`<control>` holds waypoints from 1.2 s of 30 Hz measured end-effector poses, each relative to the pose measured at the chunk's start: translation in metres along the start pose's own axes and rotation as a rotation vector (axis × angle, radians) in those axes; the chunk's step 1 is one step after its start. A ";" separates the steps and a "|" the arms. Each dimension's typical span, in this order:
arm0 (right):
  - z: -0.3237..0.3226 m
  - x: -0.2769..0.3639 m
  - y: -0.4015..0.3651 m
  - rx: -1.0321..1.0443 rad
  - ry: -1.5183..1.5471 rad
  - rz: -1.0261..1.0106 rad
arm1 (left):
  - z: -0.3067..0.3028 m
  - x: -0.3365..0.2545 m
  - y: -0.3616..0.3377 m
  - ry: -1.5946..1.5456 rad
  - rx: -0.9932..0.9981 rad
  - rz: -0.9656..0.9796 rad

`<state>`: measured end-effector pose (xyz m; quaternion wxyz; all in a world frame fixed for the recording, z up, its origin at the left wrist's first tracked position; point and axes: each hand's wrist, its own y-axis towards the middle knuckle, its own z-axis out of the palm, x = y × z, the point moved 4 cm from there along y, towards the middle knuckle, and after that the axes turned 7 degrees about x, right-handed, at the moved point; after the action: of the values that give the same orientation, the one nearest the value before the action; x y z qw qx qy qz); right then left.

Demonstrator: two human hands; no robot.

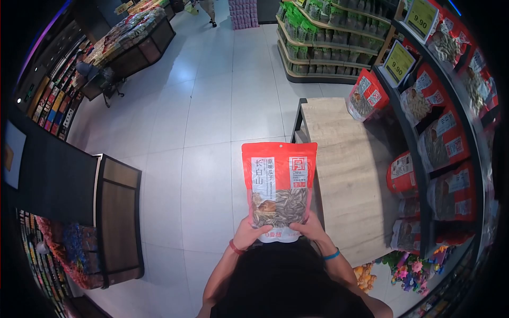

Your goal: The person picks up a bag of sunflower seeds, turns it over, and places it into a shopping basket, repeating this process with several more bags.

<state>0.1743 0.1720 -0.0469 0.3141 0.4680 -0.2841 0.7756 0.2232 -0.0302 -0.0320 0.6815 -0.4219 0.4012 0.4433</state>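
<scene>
Between my two hands is a red bag of sunflower seeds (280, 185), upright with its printed front towards me. A clear window in its lower half shows the striped seeds. My left hand (249, 233), with a red band at the wrist, grips the lower left corner, thumb on the front. At the lower right corner my right hand (310, 228), with a blue band at the wrist, grips in the same way. The fingers behind the bag are hidden. To the right of the bag stands a wooden table (344, 196).
A similar red bag (367, 96) stands at the table's far end. Shelves (411, 127) with red bags and price tags (398, 62) line the right side. Ahead is a curved rack (339, 47) of green-topped packs. A brown display stand (119, 217) is on the left. A person (208, 10) walks far off.
</scene>
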 end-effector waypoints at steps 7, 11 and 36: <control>0.004 -0.006 -0.019 -0.023 -0.023 -0.112 | 0.014 0.016 -0.014 -0.006 -0.079 -0.016; 0.008 -0.005 -0.034 0.004 0.053 -0.108 | 0.015 0.036 -0.022 0.056 -0.047 -0.074; -0.013 -0.040 -0.027 -0.337 -0.097 -0.042 | -0.053 0.064 0.105 -0.270 0.141 -0.373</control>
<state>0.2020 0.1896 -0.0843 0.3903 0.4514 -0.4151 0.6867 0.1327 -0.0365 -0.1310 0.8270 -0.3770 0.2513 0.3330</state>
